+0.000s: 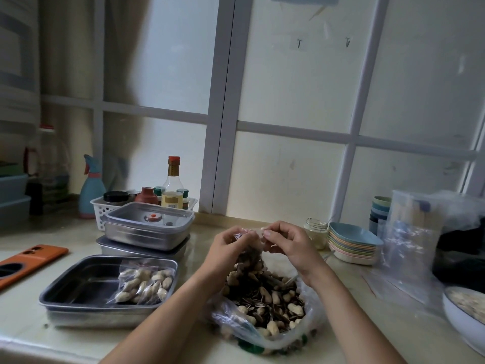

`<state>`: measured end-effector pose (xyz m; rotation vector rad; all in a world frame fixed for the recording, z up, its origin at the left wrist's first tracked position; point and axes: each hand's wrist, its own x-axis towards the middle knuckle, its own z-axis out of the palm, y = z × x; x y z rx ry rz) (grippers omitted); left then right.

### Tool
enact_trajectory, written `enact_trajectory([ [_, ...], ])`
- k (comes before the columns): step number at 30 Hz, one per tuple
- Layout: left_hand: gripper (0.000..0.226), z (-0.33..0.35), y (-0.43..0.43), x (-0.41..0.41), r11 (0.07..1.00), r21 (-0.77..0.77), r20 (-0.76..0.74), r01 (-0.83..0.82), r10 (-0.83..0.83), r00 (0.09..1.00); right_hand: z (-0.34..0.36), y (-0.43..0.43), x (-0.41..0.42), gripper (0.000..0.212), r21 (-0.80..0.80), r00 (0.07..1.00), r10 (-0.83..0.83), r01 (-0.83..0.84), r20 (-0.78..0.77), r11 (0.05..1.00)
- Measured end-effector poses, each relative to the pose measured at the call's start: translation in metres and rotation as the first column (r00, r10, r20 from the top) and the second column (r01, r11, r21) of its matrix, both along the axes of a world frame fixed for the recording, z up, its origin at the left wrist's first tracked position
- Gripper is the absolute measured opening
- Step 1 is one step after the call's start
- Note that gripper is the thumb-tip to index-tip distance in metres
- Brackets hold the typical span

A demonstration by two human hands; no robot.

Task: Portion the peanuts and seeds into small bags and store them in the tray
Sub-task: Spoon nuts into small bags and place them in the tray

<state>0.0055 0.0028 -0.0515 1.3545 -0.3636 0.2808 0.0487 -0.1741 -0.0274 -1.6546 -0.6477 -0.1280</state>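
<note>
At the frame's lower centre, a large open plastic bag (265, 308) of peanuts and sunflower seeds sits on the counter (26, 334). Just above it, my left hand (228, 248) and right hand (291, 245) each pinch the top edge of a small zip bag (249, 258), partly filled, hanging over the heap. At lower left, a filled peanut bag (144, 283) lies at the right end of a steel tray (86, 282). Behind stand stacked lidded steel containers (147, 232), then a white basket (98, 206) of bottles.
</note>
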Motion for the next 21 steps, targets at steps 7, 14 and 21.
enact_trajectory([
  [7,0.023,0.0022,-0.0021,-0.0032,0.999,-0.053,0.021,-0.006,0.007,1.000,0.0016,0.0002,-0.0022,0.015,0.069,0.995,0.063,-0.057,-0.083,0.996],
  [14,0.021,0.0004,-0.0003,0.0014,0.998,-0.052,0.023,-0.032,0.033,0.999,0.0024,0.0014,-0.0042,0.019,0.074,0.991,0.098,-0.091,-0.095,0.993],
  [21,0.015,0.0008,-0.0002,-0.0004,0.998,-0.031,0.022,-0.059,0.060,0.998,0.0003,0.0046,-0.0048,0.015,0.011,0.999,0.047,-0.047,-0.025,0.999],
])
